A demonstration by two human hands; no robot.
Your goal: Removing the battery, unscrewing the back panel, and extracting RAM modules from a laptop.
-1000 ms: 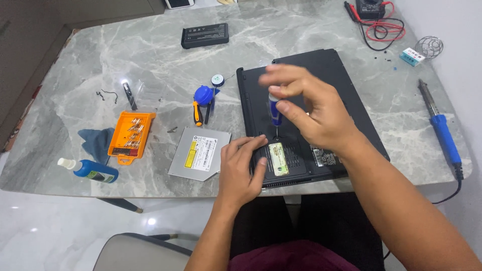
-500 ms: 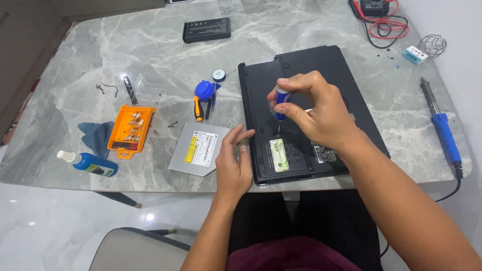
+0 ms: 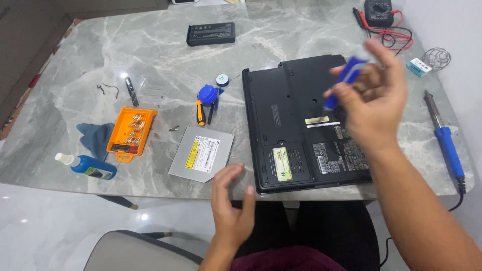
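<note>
Screwdriver (image 3: 345, 80): blue, blurry, pinched in the fingers of the right hand (image 3: 374, 98); its tip was hard to make out.
Right hand: raised over the far right part of the laptop (image 3: 286, 120), not touching it; the arm hid the laptop's near right corner.
Left hand (image 3: 232, 206): fingers spread wide, holding nothing, at the near edge of the desk (image 3: 150, 55), just beside the laptop's near left corner.
Laptop: black, bottom side up, by the near edge of the desk.
Disc drive (image 3: 202, 153): flat and silver, just left of the laptop, near the left hand.
Orange tray (image 3: 131, 133): toward the left edge, with tiny parts inside, too small to tell.
Soldering iron (image 3: 444, 140): blue handle, by the right edge; its cord was cut off from view.
Battery (image 3: 211, 33): black, near the far edge.
</note>
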